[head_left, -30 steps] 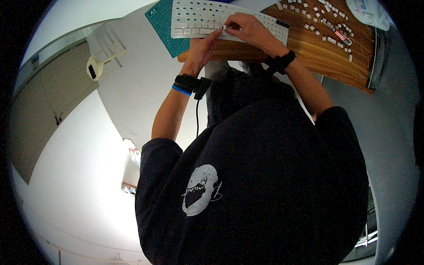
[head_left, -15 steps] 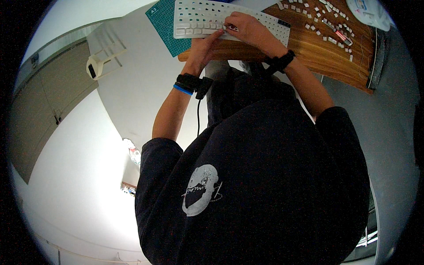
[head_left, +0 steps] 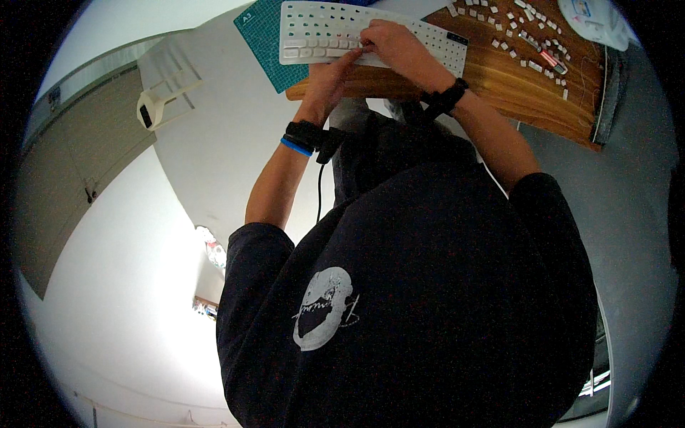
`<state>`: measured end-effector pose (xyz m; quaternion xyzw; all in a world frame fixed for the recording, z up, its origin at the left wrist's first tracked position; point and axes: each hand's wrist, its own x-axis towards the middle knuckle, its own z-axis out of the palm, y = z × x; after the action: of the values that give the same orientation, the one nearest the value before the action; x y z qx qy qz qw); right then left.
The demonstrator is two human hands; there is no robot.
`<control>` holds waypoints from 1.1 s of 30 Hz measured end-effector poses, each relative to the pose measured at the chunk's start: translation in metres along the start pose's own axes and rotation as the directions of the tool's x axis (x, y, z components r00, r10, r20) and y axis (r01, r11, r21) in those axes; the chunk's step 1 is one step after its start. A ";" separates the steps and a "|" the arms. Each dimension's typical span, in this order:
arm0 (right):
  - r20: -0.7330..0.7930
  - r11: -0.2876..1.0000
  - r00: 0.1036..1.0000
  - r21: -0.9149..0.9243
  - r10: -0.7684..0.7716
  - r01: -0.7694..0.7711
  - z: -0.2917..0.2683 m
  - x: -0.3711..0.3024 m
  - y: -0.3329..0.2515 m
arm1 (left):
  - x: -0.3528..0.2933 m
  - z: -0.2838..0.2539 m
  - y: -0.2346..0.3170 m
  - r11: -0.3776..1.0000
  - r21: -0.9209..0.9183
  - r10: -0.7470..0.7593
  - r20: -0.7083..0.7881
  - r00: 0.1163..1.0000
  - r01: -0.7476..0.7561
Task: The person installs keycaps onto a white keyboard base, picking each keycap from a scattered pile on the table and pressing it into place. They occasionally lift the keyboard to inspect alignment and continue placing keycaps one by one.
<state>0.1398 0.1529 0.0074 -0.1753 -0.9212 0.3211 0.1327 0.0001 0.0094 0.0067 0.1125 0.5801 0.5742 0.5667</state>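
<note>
A white keyboard (head_left: 303,19) lies across the table's near edge. Light keycaps (head_left: 317,52) fill its lower left rows, while other positions show small bare switches or openings. My left hand (head_left: 327,84) grips the keyboard's front edge, its thumb stretched over the top and the other fingers hidden beneath. Over the middle of the board, my right hand (head_left: 392,44) has its fingers bent and pinched together, close to the left thumb's tip. Whatever sits between those right fingertips is too small and covered to make out.
A green cutting mat (head_left: 267,53) lies partly under the keyboard. On the wooden table (head_left: 514,93), several loose keycaps (head_left: 499,44) are scattered at the right, near a red and silver tool (head_left: 548,58). A clear plastic container (head_left: 596,21) stands at the far right. A pale stool (head_left: 151,108) is at left.
My right hand and wrist have shifted slightly left, the fingers still curled over the same part of the keyboard. The left hand keeps its place at the front edge.
</note>
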 end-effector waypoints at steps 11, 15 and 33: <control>-0.057 0.881 0.959 0.412 0.278 -0.231 -0.006 -0.012 -0.014 | 0.001 0.005 0.015 0.996 -0.044 0.077 -0.009 0.997 -0.077; 0.138 0.790 0.922 0.479 0.362 -0.382 -0.027 -0.007 -0.013 | 0.002 0.010 0.016 0.997 -0.027 0.065 -0.042 0.997 -0.066; 0.035 0.921 0.980 0.336 0.195 -0.196 -0.019 -0.010 0.008 | 0.003 0.011 0.016 0.994 0.021 0.106 -0.064 0.992 -0.105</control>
<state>0.1575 0.1650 0.0157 -0.2408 -0.8305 0.4858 0.1278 -0.0004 0.0230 0.0209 0.1291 0.5965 0.6018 0.5152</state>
